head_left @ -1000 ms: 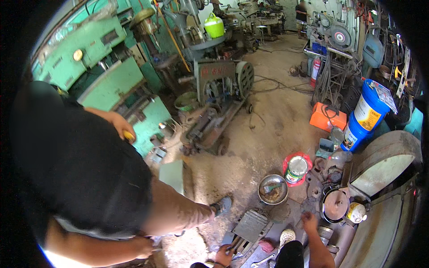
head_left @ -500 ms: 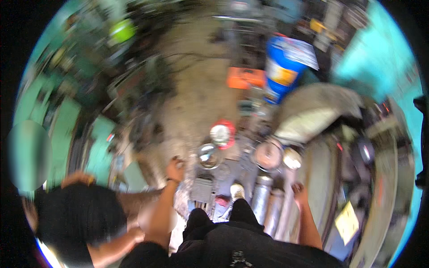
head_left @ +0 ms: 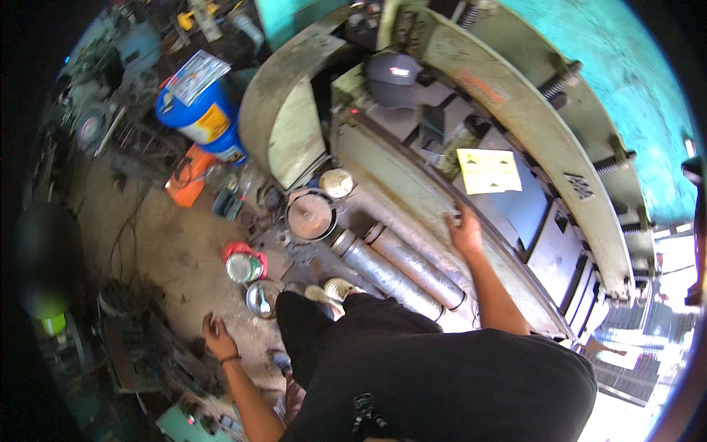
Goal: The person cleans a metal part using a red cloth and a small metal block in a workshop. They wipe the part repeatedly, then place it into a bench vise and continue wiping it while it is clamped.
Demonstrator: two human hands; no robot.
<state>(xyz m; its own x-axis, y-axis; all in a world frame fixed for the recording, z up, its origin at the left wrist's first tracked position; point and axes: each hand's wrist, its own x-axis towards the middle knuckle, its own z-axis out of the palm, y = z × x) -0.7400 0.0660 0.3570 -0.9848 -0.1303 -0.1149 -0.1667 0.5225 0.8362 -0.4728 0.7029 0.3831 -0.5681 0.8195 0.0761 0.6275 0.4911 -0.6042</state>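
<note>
Right hand (head_left: 464, 230), fingers spread, is pressing flat on the machine's edge (head_left: 412, 193) for support; left hand (head_left: 218, 337) is hanging loosely curled, holding nothing.

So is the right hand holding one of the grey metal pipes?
No, the right hand rests flat on the big machine's rusty edge, apart from the grey metal pipes lying below it.
</note>
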